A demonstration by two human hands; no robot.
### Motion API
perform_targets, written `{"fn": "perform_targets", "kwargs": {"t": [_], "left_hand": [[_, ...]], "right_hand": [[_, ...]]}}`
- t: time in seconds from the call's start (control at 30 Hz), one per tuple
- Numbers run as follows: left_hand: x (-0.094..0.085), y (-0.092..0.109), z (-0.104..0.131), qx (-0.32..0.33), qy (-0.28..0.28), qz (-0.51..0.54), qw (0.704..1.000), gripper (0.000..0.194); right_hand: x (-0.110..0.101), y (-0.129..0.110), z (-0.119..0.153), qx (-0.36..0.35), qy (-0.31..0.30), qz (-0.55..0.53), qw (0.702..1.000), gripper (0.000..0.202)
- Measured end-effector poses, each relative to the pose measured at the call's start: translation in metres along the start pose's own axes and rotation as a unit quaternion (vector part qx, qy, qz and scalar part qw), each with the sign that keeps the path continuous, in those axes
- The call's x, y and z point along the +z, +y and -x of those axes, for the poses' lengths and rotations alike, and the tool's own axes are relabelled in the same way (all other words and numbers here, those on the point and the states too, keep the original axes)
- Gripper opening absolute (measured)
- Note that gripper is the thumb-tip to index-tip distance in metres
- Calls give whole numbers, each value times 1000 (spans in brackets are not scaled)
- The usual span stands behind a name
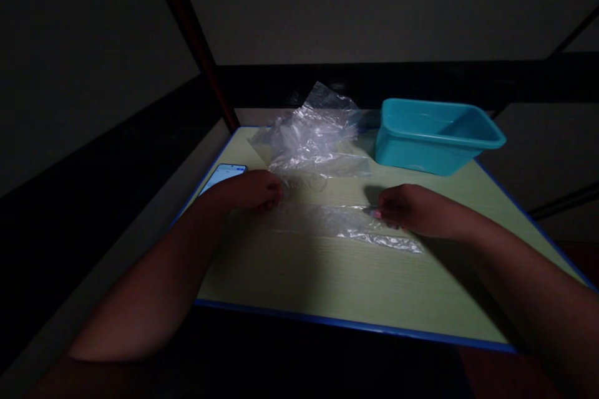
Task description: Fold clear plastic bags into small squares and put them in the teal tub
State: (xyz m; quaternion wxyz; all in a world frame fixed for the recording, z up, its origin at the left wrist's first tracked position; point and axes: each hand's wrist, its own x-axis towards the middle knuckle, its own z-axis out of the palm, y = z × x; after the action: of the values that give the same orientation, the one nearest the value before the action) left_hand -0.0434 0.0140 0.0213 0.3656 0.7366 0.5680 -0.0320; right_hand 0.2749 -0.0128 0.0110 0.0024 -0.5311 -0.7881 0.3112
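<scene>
A clear plastic bag (pixel 337 221) lies flat and stretched sideways on the pale table (pixel 290 280). At its left end, my left hand (pixel 262 190) is closed, fingers curled together on the plastic. My right hand (pixel 407 209) pinches the bag's upper edge near its right end, with a small pink spot showing at the fingertips. Behind the bag, a heap of crumpled clear plastic bags (pixel 313 137) rests near the table's far edge.
A turquoise plastic basket (pixel 421 153) stands at the back right of the table. The phone (pixel 224 176) with a lit screen lies at the left edge, beside my left wrist. Blue edging runs around the table; a wall rises behind it.
</scene>
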Motion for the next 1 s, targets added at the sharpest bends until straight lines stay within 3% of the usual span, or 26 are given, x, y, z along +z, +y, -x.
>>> {"fn": "perform_targets", "kwargs": {"t": [0.2,0.33,0.4,0.47,0.53,0.57,0.67,0.7,0.8,1.0], "left_hand": [[3,-2,-2,15,11,-48,999,5],[3,-3,-3,14,39,-91,995,11],[5,0,-1,10,84,-111,990,15],[11,9,2,27,168,-133,976,22],[25,20,5,95,258,-156,949,32],[34,26,6,156,261,-157,939,39],[64,35,5,315,181,-185,913,72],[72,35,3,336,140,-200,910,79],[85,30,-4,330,88,-226,912,82],[83,28,-7,281,82,-264,919,76]], "right_hand": [[2,4,-1,-12,-3,-7,1000,20],[0,2,0,-7,-6,-2,1000,22],[-1,1,1,-3,-7,-7,1000,22],[-1,0,1,0,-8,-15,1000,22],[-1,-1,2,1,-4,-20,1000,23],[-1,-2,1,1,-4,-21,1000,22],[-2,-5,1,12,-7,-38,999,19],[-2,-5,1,16,-9,-48,999,17],[-4,-5,1,23,-5,-69,997,13],[-5,0,1,-1,17,-51,999,14]]}}
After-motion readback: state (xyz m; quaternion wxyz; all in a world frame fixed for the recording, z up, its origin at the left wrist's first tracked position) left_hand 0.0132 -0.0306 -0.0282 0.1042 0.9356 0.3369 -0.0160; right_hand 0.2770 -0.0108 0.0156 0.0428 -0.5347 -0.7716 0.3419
